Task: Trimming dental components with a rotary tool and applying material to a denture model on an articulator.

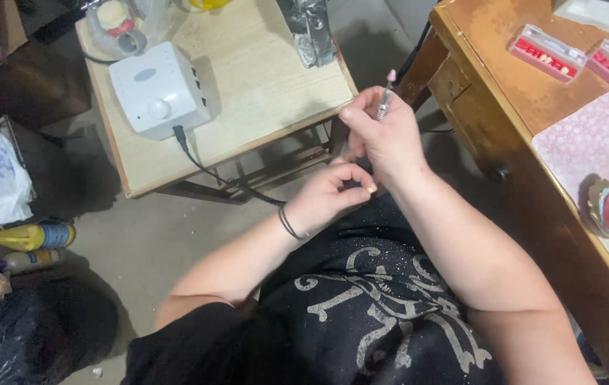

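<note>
Pale wood forms a small side table (261, 78) below the person's lap; on it sits a white boxy control unit (156, 87) with a black cord (208, 167) trailing toward the hands. A darker wooden table (504, 107) stands to the right. The right hand (384, 132) is closed around a slim metal rotary handpiece (383, 103), pink grinding tip up, above the side table's near edge. It looks light, rigid and smooth; the knurled barrel seems the safest hold. The left hand (329, 194) pinches something small and pale just below, too small to identify.
</note>
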